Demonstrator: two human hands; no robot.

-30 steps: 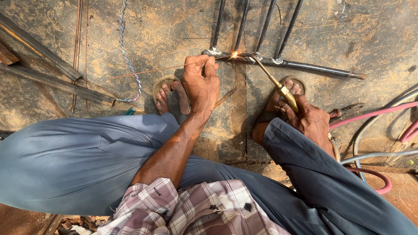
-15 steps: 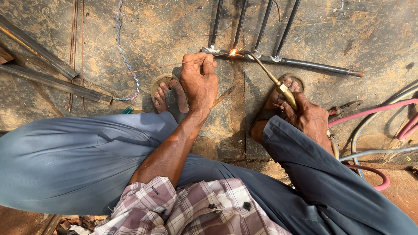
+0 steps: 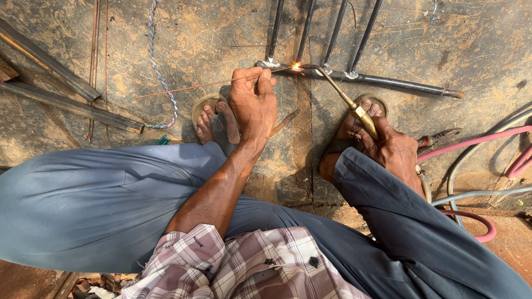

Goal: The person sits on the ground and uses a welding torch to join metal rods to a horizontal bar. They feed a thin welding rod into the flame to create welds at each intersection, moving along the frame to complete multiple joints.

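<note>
**Flame back at the joint, rod feeding in**

Since half a second ago, the left hand (image 3: 254,105) is sitting a little lower and its thin filler rod (image 3: 188,87) is again reaching the bright spot (image 3: 296,66), where the glow is flaring up (it looked dimmer just before). That suggests heat and filler are meeting at the joint once more.

Left fingers are pinching the rod near its working end. Its long axis is running almost level, the free tail pointing left over the floor (image 3: 210,33), the tip pointing right at the glow.

Right hand (image 3: 393,149) is wrapping the brass torch (image 3: 349,102) at its lower end, fist closed round it. Torch axis is slanting from lower right up to upper left, nozzle aimed at the same spot.

Both are meeting on the crossbar (image 3: 388,83), a dark bar lying left to right, with four upright bars (image 3: 332,33) joining it from above. Hoses (image 3: 476,141) are trailing off at the right.
</note>
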